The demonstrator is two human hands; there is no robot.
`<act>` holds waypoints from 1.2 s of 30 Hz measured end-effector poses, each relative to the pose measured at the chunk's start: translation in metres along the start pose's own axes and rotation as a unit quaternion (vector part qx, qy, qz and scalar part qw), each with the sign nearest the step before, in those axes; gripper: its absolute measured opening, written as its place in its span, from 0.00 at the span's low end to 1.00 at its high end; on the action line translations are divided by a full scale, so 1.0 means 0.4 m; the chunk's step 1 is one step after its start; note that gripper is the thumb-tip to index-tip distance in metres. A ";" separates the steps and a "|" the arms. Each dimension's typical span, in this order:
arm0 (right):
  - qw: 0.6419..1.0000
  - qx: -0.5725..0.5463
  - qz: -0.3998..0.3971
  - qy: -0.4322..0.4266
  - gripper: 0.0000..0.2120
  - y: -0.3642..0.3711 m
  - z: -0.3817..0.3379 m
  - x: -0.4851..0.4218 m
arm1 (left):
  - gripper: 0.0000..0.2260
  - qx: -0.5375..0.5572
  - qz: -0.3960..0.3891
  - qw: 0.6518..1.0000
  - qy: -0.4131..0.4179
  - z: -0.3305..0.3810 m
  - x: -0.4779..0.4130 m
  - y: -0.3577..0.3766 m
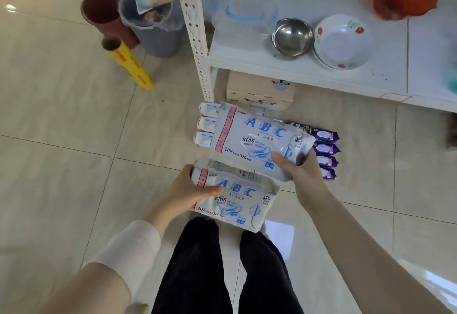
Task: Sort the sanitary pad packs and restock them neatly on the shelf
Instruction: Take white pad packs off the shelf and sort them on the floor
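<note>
Two packs printed "ABC", "KMS", "20" and "320mm" are held above the floor (74,165). The left hand (195,190) grips the nearer pack (237,200) by its left edge; the right hand (294,168) grips the farther pack (257,140) at its lower right corner. Below, by the shelf (247,62), lie three small white packs (206,124) and four purple packs (325,150)

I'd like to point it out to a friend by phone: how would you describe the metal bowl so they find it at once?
Look at the white shelf. On its board, between the clear containers and the flowered white bowl, stands the metal bowl. It is the only shiny steel thing there.
</note>
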State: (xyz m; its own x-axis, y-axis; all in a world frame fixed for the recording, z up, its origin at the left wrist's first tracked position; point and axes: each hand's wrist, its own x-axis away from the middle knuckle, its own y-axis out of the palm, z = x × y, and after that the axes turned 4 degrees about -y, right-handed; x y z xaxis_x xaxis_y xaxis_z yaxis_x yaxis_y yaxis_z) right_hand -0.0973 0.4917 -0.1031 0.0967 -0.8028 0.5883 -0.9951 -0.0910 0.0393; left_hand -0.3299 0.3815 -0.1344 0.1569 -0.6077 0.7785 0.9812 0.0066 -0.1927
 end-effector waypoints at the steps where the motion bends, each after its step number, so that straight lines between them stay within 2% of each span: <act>1: 1.000 -0.003 0.001 0.006 0.38 0.016 0.023 -0.011 | 0.41 -0.004 -0.007 1.000 -0.003 -0.017 -0.021 -0.016; 5: 1.000 -0.012 0.011 0.014 0.51 0.095 0.104 -0.041 | 0.40 -0.025 -0.021 0.999 -0.012 -0.083 -0.096 -0.077; 7: 0.999 -0.027 0.014 0.012 0.50 0.123 0.135 -0.058 | 0.39 -0.031 -0.020 0.999 -0.021 -0.112 -0.131 -0.104; 9: 0.999 -0.034 0.012 0.015 0.44 0.136 0.168 -0.082 | 0.39 -0.036 -0.015 0.999 -0.032 -0.139 -0.170 -0.125; 13: 0.999 -0.017 0.024 0.018 0.51 0.124 0.244 -0.144 | 0.39 -0.040 -0.010 0.998 -0.047 -0.196 -0.256 -0.145; 14: 1.000 -0.013 0.022 0.014 0.49 0.117 0.263 -0.160 | 0.39 -0.042 -0.006 0.998 -0.048 -0.212 -0.279 -0.146; 17: 1.000 0.006 0.019 0.001 0.32 0.087 0.326 -0.217 | 0.38 -0.042 0.012 0.998 -0.051 -0.272 -0.354 -0.145; 18: 1.000 0.012 0.017 -0.001 0.30 0.076 0.350 -0.238 | 0.36 -0.042 0.018 0.998 -0.054 -0.293 -0.380 -0.143; 22: 0.999 0.034 0.006 -0.012 0.39 0.020 0.480 -0.335 | 0.37 -0.026 0.054 0.996 -0.064 -0.419 -0.518 -0.133; 27: 0.997 0.069 0.015 -0.013 0.50 -0.034 0.724 -0.478 | 0.38 -0.001 0.071 0.996 -0.048 -0.604 -0.760 -0.142; 32: 0.994 0.105 0.003 -0.021 0.52 -0.078 0.938 -0.619 | 0.25 0.031 0.074 0.997 0.015 -0.725 -0.970 -0.141; 36: 0.989 0.141 0.001 -0.040 0.53 -0.092 1.073 -0.708 | 0.33 0.037 0.070 0.995 0.057 -0.794 -1.121 -0.129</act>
State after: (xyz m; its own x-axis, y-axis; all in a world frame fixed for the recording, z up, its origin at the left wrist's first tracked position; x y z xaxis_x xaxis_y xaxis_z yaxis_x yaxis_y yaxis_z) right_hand -0.0785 0.4694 -0.6178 0.1070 -0.8464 0.5217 -0.9505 -0.2410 -0.1960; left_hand -0.4864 0.4017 -0.6632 0.2829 -0.6823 0.6741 0.9570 0.1534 -0.2464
